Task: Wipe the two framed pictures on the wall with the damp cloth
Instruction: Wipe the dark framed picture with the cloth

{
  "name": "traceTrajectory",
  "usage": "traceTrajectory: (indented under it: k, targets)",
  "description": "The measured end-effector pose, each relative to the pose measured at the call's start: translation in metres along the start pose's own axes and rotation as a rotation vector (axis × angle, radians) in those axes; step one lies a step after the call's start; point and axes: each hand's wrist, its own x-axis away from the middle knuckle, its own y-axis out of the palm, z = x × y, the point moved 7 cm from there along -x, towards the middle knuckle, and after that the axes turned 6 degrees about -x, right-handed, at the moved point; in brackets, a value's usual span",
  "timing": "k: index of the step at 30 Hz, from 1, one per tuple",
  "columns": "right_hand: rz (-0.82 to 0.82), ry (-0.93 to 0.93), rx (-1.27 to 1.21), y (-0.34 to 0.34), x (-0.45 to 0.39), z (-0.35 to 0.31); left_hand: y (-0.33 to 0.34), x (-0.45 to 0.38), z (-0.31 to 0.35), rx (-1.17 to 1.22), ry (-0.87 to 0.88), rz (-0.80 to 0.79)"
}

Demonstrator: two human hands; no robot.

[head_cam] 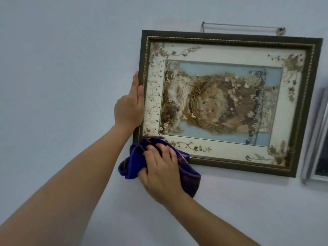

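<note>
A large picture in a dark green frame (230, 39) with a gold inner trim hangs tilted on the pale wall; behind its glass is dried-plant art on a cream mat. My left hand (128, 108) grips the frame's left edge, thumb on the front. My right hand (160, 172) presses a bunched purple cloth (132, 164) against the frame's lower left corner, which the cloth covers. A second picture with a light silver frame (317, 139) shows only partly at the right edge.
A cord (243, 25) stretched between two wall nails runs above the green frame. The wall (62, 68) to the left and below is bare and pale blue-grey.
</note>
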Motion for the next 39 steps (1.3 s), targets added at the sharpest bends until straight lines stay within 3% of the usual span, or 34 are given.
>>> traceTrajectory:
  k: [8, 18, 23, 28, 31, 34, 36, 39]
  targets:
    - [-0.081, -0.053, 0.006, 0.001, -0.007, -0.001, 0.0, -0.001, -0.003, 0.006, 0.019, 0.016]
    - [0.012, 0.018, 0.147, -0.096, 0.045, 0.105, 0.001, -0.002, -0.001, -0.02, 0.013, 0.011]
    - [0.099, 0.153, 0.265, -0.142, 0.074, 0.156, 0.003, 0.001, -0.005, 0.008, 0.01, 0.013]
    - [0.316, 0.428, 0.157, -0.142, 0.072, 0.149, 0.002, -0.001, -0.003, 0.033, 0.015, 0.012]
    - [0.339, 0.282, 0.087, -0.116, 0.057, 0.11, 0.001, -0.001, 0.0, 0.039, 0.02, -0.018]
    - [0.166, 0.056, 0.073, -0.068, 0.038, 0.064, 0.0, 0.0, 0.001, 0.04, 0.013, -0.035]
    - [0.02, -0.004, 0.074, -0.034, 0.026, 0.043, -0.001, 0.0, 0.0, 0.035, 0.008, -0.039]
    - [-0.07, -0.095, 0.077, -0.007, 0.005, 0.014, -0.001, 0.0, 0.002, 0.028, 0.011, -0.05]
